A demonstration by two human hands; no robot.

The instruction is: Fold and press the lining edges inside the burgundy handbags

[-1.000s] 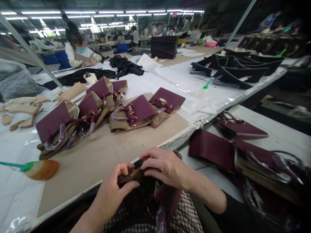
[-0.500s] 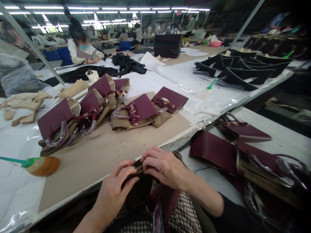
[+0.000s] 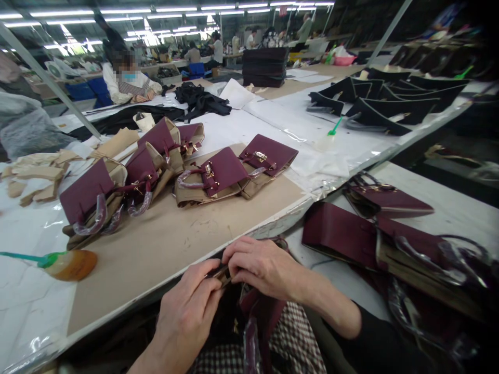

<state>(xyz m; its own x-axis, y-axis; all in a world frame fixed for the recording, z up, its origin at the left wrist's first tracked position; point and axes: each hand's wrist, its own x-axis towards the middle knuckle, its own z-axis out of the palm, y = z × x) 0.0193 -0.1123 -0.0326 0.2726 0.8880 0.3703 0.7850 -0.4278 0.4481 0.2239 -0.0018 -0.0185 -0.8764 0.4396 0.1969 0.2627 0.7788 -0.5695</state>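
A burgundy handbag (image 3: 262, 306) with a plastic-wrapped handle rests in my lap, below the table's front edge. My left hand (image 3: 191, 301) pinches the bag's edge, thumb and fingers pressed together. Close beside it, my right hand (image 3: 259, 265) grips the same edge with its fingers curled over. A narrow brown strip of the edge shows between the two hands. The rest of the bag is partly hidden beneath my hands and in shadow.
Several burgundy handbags (image 3: 224, 171) lie on the table's brown board (image 3: 195, 234). More bags (image 3: 339, 234) sit on the lower surface to my right. A glue bottle (image 3: 72, 265) stands at left. Black panels (image 3: 393, 104) lie at back right. A co-worker (image 3: 128, 83) sits across.
My left fingers have shifted slightly along the bag's edge, closing up. My right hand keeps nearly the same hold. The whole view has moved a little.
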